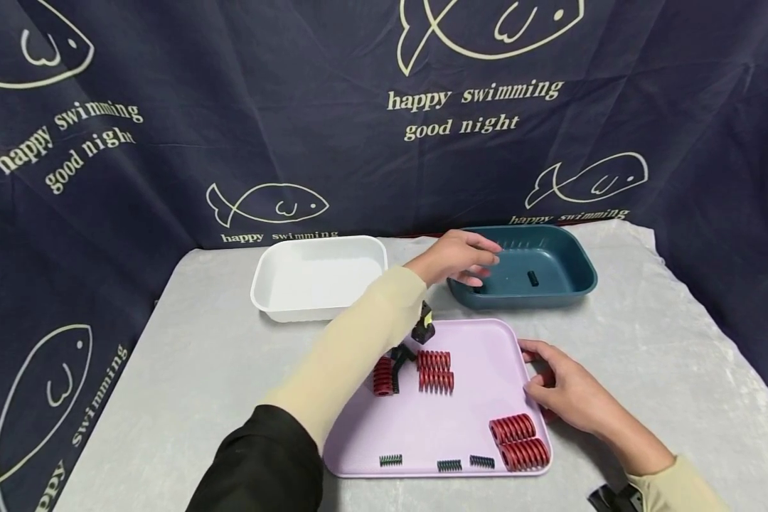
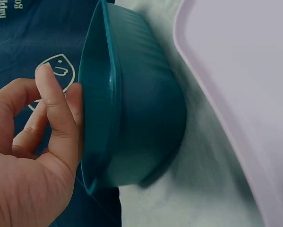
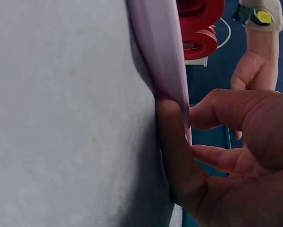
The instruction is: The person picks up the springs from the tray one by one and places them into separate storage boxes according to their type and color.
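Observation:
My left hand [image 1: 464,257] is over the left rim of the teal bin [image 1: 566,284], fingers loosely bent, and I see nothing held in it. Inside that bin lies a small dark spring [image 1: 533,278]. My right hand [image 1: 569,387] grips the right edge of the pink tray [image 1: 416,427]; in the right wrist view one finger [image 3: 172,142] goes under the rim. Thick red springs lie on the tray: a pair [image 1: 518,442] in the near right corner, another pair [image 1: 435,371] farther back. Small dark springs [image 1: 449,465] lie along its near edge.
A white bin [image 1: 320,277] stands back left, beside the teal one. My left sleeve [image 1: 352,348] crosses over the tray, partly hiding its left side, where another red spring [image 1: 382,377] shows. A dark blue curtain [image 1: 333,107] hangs behind the grey-white tabletop [image 1: 185,398].

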Motion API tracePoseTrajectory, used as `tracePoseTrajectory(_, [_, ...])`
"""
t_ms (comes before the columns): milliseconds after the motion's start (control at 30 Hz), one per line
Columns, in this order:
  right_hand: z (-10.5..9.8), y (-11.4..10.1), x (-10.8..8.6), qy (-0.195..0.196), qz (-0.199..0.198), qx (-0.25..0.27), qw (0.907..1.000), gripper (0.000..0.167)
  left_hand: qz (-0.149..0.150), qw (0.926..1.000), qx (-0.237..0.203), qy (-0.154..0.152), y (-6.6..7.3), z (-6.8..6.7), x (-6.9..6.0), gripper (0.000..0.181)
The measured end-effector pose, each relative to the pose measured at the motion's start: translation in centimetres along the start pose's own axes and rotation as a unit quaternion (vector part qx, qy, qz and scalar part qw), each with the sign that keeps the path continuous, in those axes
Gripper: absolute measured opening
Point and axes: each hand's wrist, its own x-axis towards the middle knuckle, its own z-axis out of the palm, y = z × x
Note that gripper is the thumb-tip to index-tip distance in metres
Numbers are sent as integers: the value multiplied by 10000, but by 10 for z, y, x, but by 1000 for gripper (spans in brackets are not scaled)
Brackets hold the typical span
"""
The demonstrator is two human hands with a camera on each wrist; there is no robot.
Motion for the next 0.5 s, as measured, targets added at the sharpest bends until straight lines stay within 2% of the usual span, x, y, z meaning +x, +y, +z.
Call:
tracePoseTrajectory(233, [0, 0, 0, 41, 9, 31, 10000, 66, 75, 9995, 109, -281, -12, -16, -16, 26])
tracePoseTrajectory(500, [0, 1, 0, 33, -12, 11, 10000, 67, 161, 9978, 340, -554, -22, -28, -46, 28])
